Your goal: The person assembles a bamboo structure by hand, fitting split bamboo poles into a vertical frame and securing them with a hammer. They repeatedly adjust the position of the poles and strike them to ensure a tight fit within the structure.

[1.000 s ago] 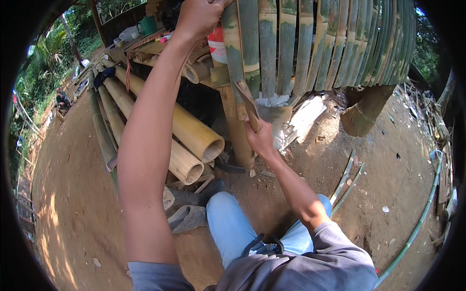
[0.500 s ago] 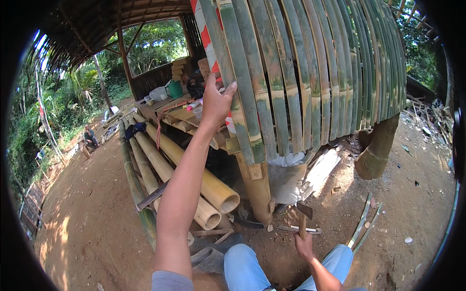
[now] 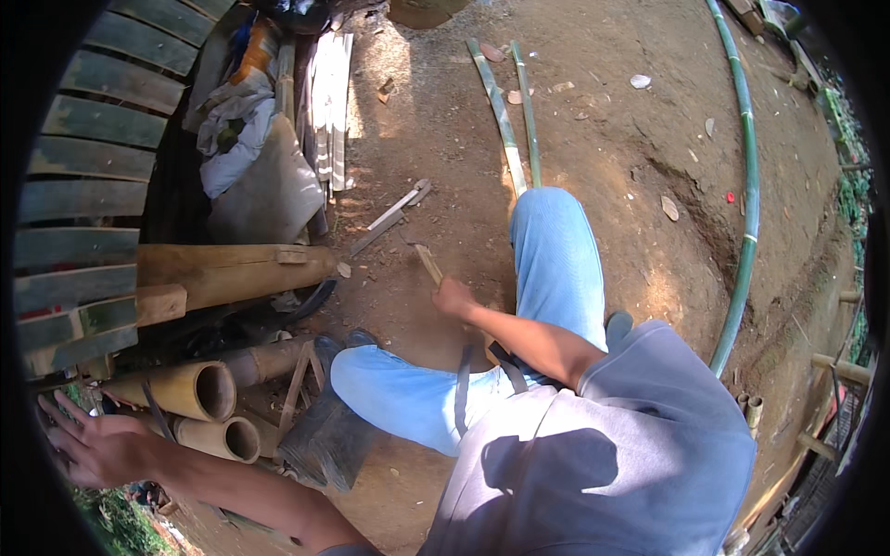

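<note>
Left grip (image 3: 100, 447), spread apart, has quit the slats (image 3: 83, 201); right grip (image 3: 454, 298) clasps a handle (image 3: 428, 265).

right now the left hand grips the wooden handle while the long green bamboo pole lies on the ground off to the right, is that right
Not quite: the right hand grips the wooden handle; the left hand is spread open. The head view shows this. The long green bamboo pole does lie off to the right.

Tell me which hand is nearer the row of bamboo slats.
Left. The left hand, open, is just below the bamboo slats in the picture, with no contact visible; the right hand is farther away, well to their right, gripping a wooden handle.
</note>
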`<state>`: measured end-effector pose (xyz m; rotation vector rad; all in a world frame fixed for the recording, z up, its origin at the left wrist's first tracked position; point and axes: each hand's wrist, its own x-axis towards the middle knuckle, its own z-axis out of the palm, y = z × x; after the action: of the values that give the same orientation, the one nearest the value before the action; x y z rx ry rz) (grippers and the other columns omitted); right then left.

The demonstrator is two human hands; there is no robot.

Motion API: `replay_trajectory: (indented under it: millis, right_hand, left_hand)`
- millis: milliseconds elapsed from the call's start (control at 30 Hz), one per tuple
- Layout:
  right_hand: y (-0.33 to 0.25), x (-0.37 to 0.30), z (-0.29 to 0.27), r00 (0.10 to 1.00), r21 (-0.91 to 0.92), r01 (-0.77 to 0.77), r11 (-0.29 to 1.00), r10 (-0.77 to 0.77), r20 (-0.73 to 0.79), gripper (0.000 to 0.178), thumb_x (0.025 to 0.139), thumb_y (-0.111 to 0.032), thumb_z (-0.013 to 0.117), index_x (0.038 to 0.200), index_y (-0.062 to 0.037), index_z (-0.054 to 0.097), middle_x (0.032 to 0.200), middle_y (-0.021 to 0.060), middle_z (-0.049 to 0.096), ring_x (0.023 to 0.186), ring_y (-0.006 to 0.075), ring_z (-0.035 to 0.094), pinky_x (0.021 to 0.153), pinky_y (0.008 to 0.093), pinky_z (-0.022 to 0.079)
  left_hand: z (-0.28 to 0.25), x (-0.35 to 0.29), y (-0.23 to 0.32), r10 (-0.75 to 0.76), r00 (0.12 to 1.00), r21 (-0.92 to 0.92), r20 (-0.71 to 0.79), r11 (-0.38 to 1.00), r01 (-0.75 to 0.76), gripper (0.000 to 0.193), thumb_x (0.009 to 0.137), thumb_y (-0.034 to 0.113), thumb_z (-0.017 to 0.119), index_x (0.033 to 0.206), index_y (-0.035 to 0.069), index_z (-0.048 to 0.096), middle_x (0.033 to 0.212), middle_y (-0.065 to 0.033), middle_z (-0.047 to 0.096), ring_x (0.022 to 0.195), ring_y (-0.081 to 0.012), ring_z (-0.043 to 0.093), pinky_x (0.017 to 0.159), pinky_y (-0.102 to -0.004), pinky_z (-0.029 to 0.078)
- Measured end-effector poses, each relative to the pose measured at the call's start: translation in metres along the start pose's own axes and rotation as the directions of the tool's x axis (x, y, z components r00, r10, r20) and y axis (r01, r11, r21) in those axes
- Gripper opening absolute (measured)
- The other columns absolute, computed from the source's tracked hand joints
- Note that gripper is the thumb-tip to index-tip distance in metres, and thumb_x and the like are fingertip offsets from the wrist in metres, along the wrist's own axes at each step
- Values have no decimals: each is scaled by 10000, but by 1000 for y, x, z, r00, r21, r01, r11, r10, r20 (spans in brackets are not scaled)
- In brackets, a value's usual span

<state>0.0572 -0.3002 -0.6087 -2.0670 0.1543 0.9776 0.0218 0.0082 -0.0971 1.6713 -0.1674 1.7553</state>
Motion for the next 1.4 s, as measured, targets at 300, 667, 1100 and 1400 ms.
replay_trajectory:
  millis: [300,667,1100,1400]
  right_hand:
    - [69,72,-21,804,-24,-28,999,8,-595,475,884,-272,630,1250,15,531,1240,249,463,1198,407,417,1014,517,353]
    - [143,194,-190,688,-391,-316,865,-75,-722,411,866,-260,667,1114,9,481,961,206,620,934,340,625,804,460,520]
    - [-85,-180,-170,912,817,-338,467,376,163,223,966,-214,469,790,-81,501,521,-15,404,384,122,392,353,279,353]
    - [-197,-507,-167,932,352,362,863,-329,-152,237,978,-240,596,960,-5,566,778,27,558,687,114,537,604,278,452]
  left_hand:
    - [-23,-369,15,-831,401,792,386,521,317,337,959,120,586,1264,-15,539,1349,-182,536,1312,-340,466,1126,-457,325]
    - [-50,-388,78,-863,167,879,477,464,-112,295,879,240,640,1077,22,637,1210,-152,626,1264,-369,514,1113,-523,318]
    - [-113,-329,206,-920,-387,944,58,-75,320,313,863,353,682,1034,91,679,1008,-139,699,993,-318,648,865,-424,497]
    - [63,-70,275,-734,-295,232,612,-189,954,561,961,387,630,1361,28,471,1280,-153,593,1196,-237,576,1003,-374,456]
